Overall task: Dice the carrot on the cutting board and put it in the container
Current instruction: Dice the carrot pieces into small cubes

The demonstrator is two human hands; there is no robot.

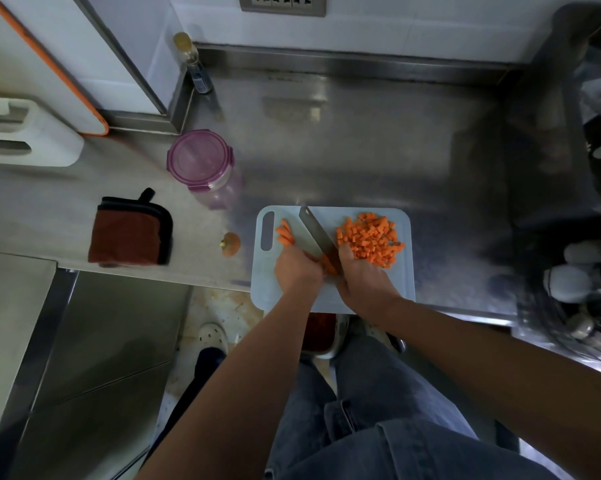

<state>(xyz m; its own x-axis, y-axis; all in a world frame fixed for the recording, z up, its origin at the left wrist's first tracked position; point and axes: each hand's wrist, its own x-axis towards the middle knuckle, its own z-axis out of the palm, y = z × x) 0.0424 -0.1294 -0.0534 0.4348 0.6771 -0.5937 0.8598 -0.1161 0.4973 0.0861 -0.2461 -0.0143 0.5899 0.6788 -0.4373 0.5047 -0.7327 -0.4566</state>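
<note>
A pale blue cutting board (330, 299) lies at the counter's front edge. A heap of diced carrot (370, 240) covers its right part, and a few carrot sticks (285, 232) lie near its left handle slot. My right hand (361, 275) grips a knife (314, 233) whose blade points up and left across the board. My left hand (295, 268) holds down carrot strips (330, 266) beside the blade, with curled fingers. A clear container with a purple lid (202, 164) stands closed on the counter, left of and behind the board.
A carrot end (230, 243) lies on the steel counter (361, 150) left of the board. A folded brown cloth (129, 232) lies further left. A bottle (193, 62) stands in the back corner. A dish rack (597, 168) fills the right side.
</note>
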